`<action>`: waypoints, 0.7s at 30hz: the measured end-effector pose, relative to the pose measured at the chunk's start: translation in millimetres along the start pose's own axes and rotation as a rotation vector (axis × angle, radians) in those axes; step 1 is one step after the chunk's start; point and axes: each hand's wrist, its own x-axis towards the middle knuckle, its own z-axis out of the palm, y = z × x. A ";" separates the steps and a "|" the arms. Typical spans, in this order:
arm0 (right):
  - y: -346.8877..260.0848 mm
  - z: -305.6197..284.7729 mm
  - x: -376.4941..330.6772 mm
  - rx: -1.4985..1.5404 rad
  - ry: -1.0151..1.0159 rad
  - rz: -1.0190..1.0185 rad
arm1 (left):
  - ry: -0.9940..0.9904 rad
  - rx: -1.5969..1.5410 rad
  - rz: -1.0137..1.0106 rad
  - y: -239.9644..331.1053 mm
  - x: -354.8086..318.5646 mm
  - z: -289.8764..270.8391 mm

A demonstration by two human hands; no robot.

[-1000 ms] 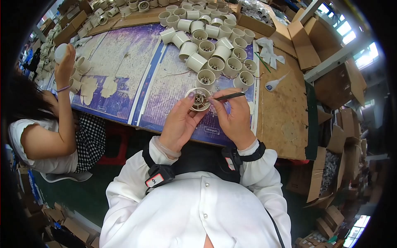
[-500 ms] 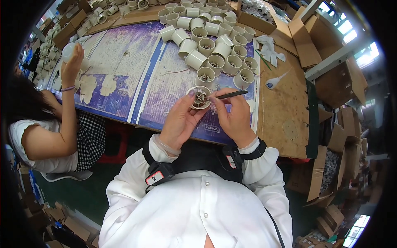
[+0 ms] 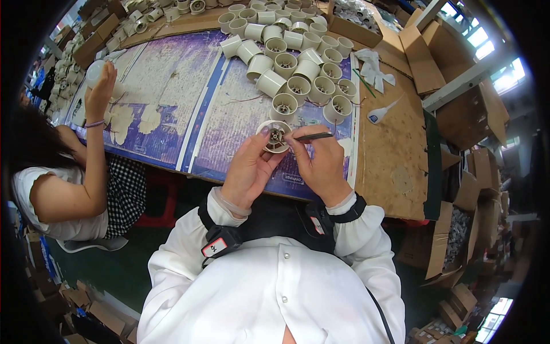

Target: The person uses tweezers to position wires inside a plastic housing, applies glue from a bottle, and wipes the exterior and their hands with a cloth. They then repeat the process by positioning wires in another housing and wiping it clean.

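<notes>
My left hand [image 3: 252, 166] is closed around a round cream-white plastic cup [image 3: 266, 125], its open side facing up, with metal parts inside. The thumb presses on the cup's rim. My right hand [image 3: 323, 166] pinches dark tweezers [image 3: 314, 137], whose shaft points left toward the inside of the cup. Fingertips hide the tip of the tweezers, so what it touches cannot be seen. Just beyond the held cup stands a similar cup [image 3: 285, 107] with metal parts in it.
Many more cream cups [image 3: 271, 83] crowd the table's far part, some lying on their sides. At right lie a white glove [image 3: 372, 70], a green stick [image 3: 364, 82] and a small white bottle with a thin nozzle [image 3: 378, 114]. A co-worker's raised hand [image 3: 101, 89] holds a whitish round thing at left.
My right hand has tilted and shifted slightly left, and the tweezers lie flatter, with their back end further left and lower. My left hand and the cup have hardly moved.
</notes>
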 end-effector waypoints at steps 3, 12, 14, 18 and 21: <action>1.8 0.6 -1.8 -0.009 0.000 -0.021 | 0.035 -0.019 -0.006 -1.9 -0.5 -0.7; 2.2 -0.1 -2.4 0.065 -0.006 0.031 | 0.037 -0.024 -0.008 -1.0 -1.4 0.0; 2.7 -0.4 -2.6 0.060 -0.018 0.030 | 0.031 -0.017 -0.005 -0.2 -1.9 -0.2; 2.3 -1.2 -2.2 0.074 -0.031 0.016 | 0.017 0.002 -0.003 1.5 -2.6 -0.8; 2.8 0.5 -3.4 0.090 -0.021 0.019 | 0.014 0.012 -0.004 1.8 -3.3 -1.4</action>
